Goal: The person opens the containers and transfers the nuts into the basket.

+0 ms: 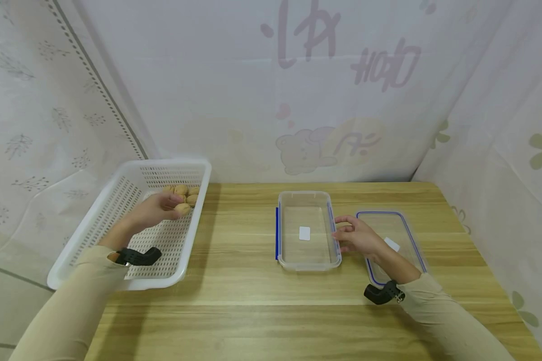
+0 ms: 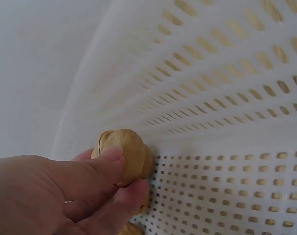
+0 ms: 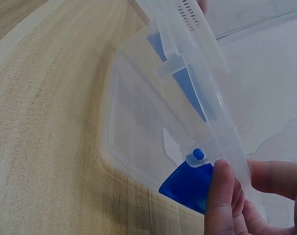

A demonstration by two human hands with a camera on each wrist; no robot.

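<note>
My left hand (image 1: 150, 211) reaches into a white perforated plastic basket (image 1: 149, 285) and pinches a walnut (image 2: 125, 151) between thumb and fingers. Several other walnuts (image 1: 180, 189) lie beside the hand, along the basket's right wall. On the table, a clear plastic food container (image 1: 292, 250) stands uncovered, with a white label and blue side latches. My right hand (image 1: 360, 237) holds its right rim, thumb and fingers on either side of the wall. Near the fingertips in the right wrist view, a blue latch (image 3: 187, 186) hangs folded outward.
A clear lid with a blue seal (image 1: 390, 225) lies flat on the wooden table (image 1: 244, 321), right of the container and partly under my right forearm. Patterned cloth (image 1: 235, 100) hangs behind the table and at both sides.
</note>
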